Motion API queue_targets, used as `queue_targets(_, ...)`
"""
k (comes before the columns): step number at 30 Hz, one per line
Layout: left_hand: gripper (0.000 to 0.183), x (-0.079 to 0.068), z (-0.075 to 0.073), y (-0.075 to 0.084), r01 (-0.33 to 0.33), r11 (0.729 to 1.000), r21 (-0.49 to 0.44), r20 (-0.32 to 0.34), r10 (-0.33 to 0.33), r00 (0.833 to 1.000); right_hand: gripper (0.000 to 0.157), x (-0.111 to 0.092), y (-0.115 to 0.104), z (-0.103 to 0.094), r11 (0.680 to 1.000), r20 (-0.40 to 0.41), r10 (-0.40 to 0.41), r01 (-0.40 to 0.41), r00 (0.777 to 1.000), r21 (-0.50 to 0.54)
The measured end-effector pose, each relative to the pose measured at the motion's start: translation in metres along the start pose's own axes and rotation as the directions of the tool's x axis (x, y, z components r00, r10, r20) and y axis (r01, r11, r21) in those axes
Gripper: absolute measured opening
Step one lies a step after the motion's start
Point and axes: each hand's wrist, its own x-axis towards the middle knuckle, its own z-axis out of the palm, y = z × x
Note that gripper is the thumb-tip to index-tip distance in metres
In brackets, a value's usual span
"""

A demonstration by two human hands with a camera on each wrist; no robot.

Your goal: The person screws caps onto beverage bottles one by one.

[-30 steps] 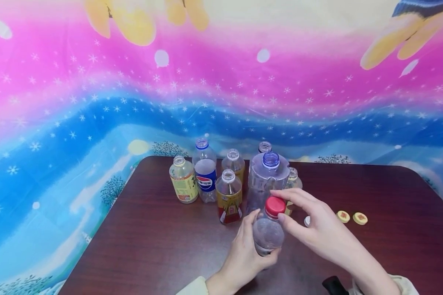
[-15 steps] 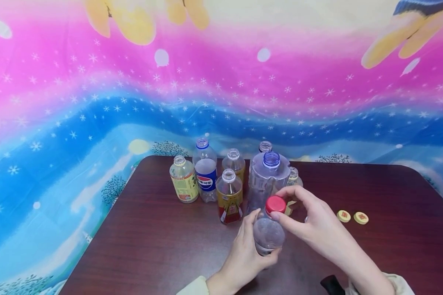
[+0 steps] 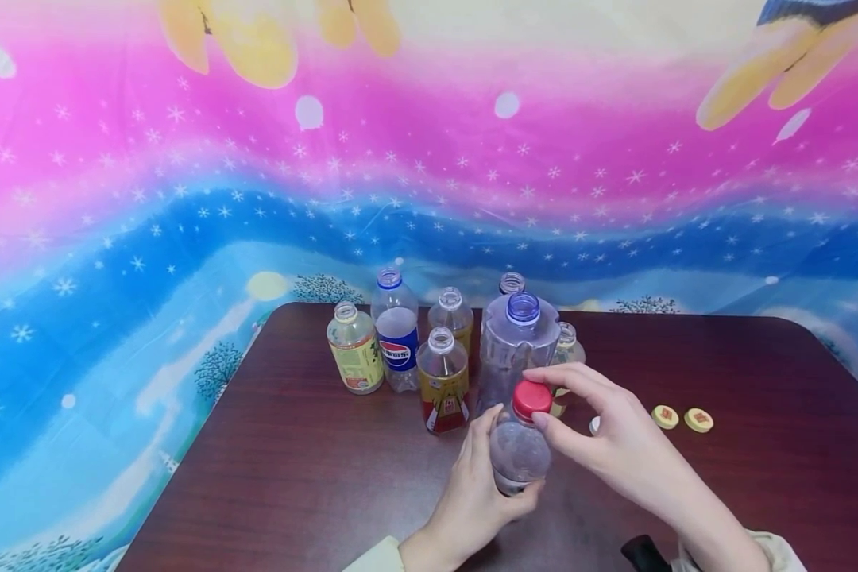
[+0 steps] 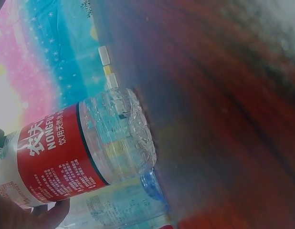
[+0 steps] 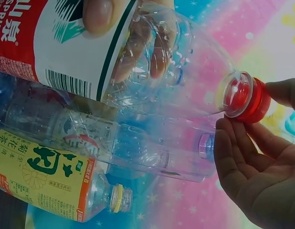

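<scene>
My left hand (image 3: 465,496) grips a clear water bottle (image 3: 520,453) around its upper body, upright and slightly tilted above the table. A red-and-white label (image 4: 57,152) wraps this bottle in the left wrist view, and its ridged base shows beside it. My right hand (image 3: 615,445) pinches the red cap (image 3: 532,399) between thumb and fingers. In the right wrist view the red cap (image 5: 258,102) sits on the bottle's neck, thumb on one side and fingers on the other.
Behind stand several uncapped bottles: a yellow-label one (image 3: 357,357), a Pepsi bottle (image 3: 398,342), a red-and-gold-label one (image 3: 444,389) and a large ridged one (image 3: 520,342). Two yellow caps (image 3: 665,417) and a partly hidden white cap (image 3: 595,426) lie right. A black object (image 3: 646,554) is near the right sleeve.
My right fingers have turned around the red cap, the index finger first drawing in, then reaching forward over it again. The left hand and the bottle stay nearly in place.
</scene>
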Motion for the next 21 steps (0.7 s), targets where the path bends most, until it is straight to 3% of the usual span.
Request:
queue_targets(8,0.087,-0.0002,-0.0004,0.0017,0.038,0.999,-0.017,0.027,-0.037,0.999,0.037,0.0011,-0.0007,0.0036,0.999,-0.028,0.038,-0.038,0.999,-0.007)
queue_targets(14,0.086,-0.0003,-0.001,0.0015,0.06,0.998,-0.035,0.044,-0.059,0.997,0.046,0.0017,0.0034,0.0007,0.994,0.06,0.087,-0.091,0.994,0.068)
queue_targets(21,0.086,-0.0002,-0.0017,0.0019,0.074,0.996,-0.045,0.054,-0.072,0.996,0.041,0.0027,0.0089,-0.0047,0.973,0.155,0.134,-0.16,0.979,0.166)
